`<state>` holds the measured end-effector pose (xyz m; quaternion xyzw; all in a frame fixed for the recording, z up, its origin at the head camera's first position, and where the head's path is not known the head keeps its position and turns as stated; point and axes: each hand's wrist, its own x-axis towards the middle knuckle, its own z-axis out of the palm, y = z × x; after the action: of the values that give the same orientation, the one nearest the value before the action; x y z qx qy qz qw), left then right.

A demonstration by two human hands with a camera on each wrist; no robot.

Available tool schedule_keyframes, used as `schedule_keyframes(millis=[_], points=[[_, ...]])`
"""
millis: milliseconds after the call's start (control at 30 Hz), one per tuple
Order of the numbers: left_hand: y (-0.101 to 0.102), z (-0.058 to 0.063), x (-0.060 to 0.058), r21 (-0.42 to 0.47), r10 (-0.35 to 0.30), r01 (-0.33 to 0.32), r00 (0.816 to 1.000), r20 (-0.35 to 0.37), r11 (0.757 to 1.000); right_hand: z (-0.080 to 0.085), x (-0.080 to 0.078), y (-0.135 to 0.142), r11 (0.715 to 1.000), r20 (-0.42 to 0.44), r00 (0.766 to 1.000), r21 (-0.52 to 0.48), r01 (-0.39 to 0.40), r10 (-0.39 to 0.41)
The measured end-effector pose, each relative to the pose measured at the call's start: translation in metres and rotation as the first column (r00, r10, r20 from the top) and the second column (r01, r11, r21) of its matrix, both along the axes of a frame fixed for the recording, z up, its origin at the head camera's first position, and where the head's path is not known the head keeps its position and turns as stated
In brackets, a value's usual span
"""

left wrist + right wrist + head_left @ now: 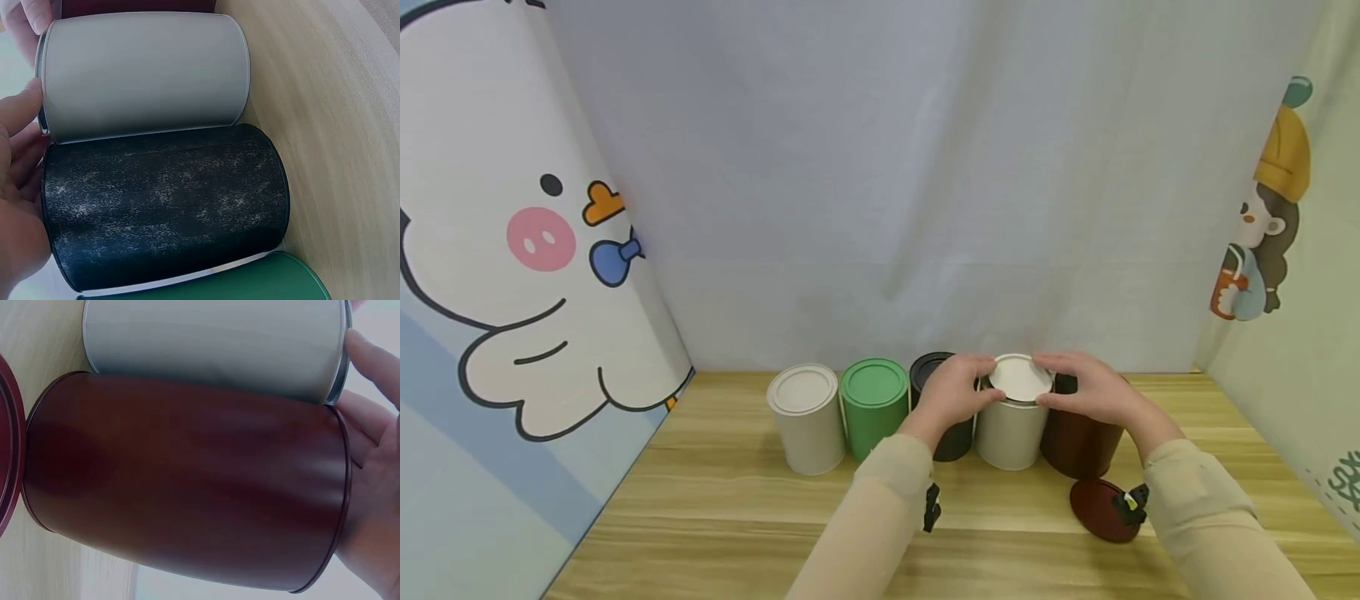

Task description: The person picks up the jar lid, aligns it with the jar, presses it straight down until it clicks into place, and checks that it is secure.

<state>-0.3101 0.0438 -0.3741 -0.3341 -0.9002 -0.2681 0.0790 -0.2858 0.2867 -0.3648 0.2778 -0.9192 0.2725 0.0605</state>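
A white lid (1021, 379) sits at the mouth of a light grey can (1011, 437), with a thin dark gap under its rim in the left wrist view. My left hand (953, 392) holds the lid's left edge between thumb and fingers, reaching over a black can (953, 443). From the other side my right hand (1093, 390) grips the lid's right edge, above a dark red-brown can (1078, 442). In the right wrist view the fingers (375, 362) meet the lid rim. The brown can's top is mostly hidden by my right hand.
Left of the black can stand a green can (875, 417) and another whitish can (811, 437), both lidded. A dark red lid (1093, 508) lies on the wooden table (737, 533) before the brown can. A pale curtain (850, 208) hangs close behind the row.
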Motion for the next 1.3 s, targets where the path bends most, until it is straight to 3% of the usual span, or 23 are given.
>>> schedule_keyframes(millis=[233,467,700,900,1300], points=[[-0.0006,0.0019,-0.0006,-0.021,-0.009,0.008,1.0,-0.028,1.0,-0.0004,-0.0032,0.0,0.999,0.031,0.999,-0.005,-0.033,0.033],[-0.0001,0.0031,-0.0013,-0.077,-0.006,0.001,0.998,-0.059,0.997,0.001,-0.0011,0.0004,1.0,0.04,0.999,-0.018,-0.003,0.004],[-0.0005,0.002,0.0011,-0.053,0.042,-0.043,0.999,-0.004,0.998,-0.0045,-0.0028,-0.0022,0.999,0.018,0.999,-0.011,0.03,-0.03],[0.0013,0.0013,0.0014,-0.091,0.058,-0.058,0.998,-0.011,0.994,-0.008,-0.0036,-0.006,0.999,0.0,0.999,0.013,0.037,-0.037],[0.0034,0.0027,0.0009,-0.107,0.112,-0.107,0.993,0.04,0.989,-0.0068,-0.0047,-0.0087,0.997,0.008,0.999,0.06,0.044,-0.045]])
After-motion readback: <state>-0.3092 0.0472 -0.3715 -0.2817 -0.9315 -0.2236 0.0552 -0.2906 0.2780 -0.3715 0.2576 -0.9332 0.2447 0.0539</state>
